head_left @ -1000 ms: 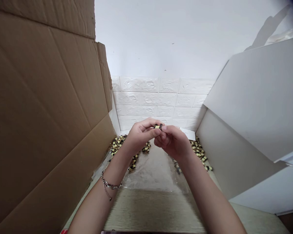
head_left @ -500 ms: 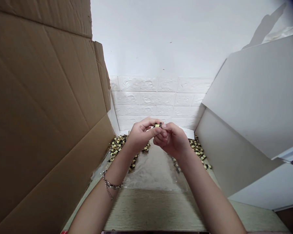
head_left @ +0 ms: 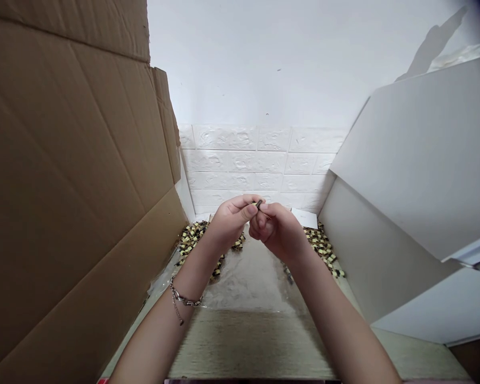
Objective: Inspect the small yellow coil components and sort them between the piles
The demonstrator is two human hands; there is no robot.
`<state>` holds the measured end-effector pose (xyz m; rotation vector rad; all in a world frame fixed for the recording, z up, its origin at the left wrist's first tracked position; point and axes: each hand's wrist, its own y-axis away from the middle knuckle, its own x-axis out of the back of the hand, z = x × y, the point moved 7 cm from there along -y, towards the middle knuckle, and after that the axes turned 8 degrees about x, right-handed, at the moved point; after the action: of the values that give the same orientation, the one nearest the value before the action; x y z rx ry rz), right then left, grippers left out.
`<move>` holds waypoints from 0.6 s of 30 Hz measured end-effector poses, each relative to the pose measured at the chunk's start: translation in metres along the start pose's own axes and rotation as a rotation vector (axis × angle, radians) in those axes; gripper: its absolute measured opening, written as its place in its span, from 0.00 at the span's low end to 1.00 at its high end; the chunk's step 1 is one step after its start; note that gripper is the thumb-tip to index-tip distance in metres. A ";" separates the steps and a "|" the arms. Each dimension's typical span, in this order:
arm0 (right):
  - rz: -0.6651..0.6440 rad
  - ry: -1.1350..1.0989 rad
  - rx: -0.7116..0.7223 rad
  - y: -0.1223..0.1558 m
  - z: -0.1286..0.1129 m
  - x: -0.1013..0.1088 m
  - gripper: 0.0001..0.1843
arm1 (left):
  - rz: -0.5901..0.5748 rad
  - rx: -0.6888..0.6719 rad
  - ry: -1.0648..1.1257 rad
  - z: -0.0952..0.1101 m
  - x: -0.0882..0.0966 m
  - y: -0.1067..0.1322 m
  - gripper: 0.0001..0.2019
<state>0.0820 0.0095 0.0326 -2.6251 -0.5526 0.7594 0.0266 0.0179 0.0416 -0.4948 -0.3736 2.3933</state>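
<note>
My left hand (head_left: 230, 221) and my right hand (head_left: 276, 232) meet in front of me above the table, fingertips pinched together on one small yellow-and-black part (head_left: 259, 204). Most of that part is hidden by the fingers. A silver chain bracelet (head_left: 183, 300) sits on my left wrist. Below the hands lies a clear plastic sheet (head_left: 252, 282). A heap of the same small parts (head_left: 190, 241) lies to the left, and another heap (head_left: 324, 248) lies to the right.
A tall brown cardboard wall (head_left: 72, 181) closes the left side. White and grey boards (head_left: 416, 186) slant up on the right. A white brick-pattern wall (head_left: 256, 165) stands behind. The wooden tabletop (head_left: 244, 341) runs toward me.
The hands have closed more tightly round the small part, so less of its yellow shows. The view has shifted slightly; the arms stay in place.
</note>
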 end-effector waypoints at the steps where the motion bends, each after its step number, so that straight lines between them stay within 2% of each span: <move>1: 0.001 0.013 0.012 0.000 0.000 0.000 0.18 | -0.008 0.011 0.017 -0.001 -0.001 0.000 0.12; 18: 0.040 0.082 0.088 0.001 -0.004 0.001 0.19 | -0.011 0.025 0.002 0.000 0.000 0.001 0.15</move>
<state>0.0856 0.0085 0.0350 -2.5794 -0.4356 0.6693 0.0261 0.0177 0.0411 -0.4828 -0.3444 2.3833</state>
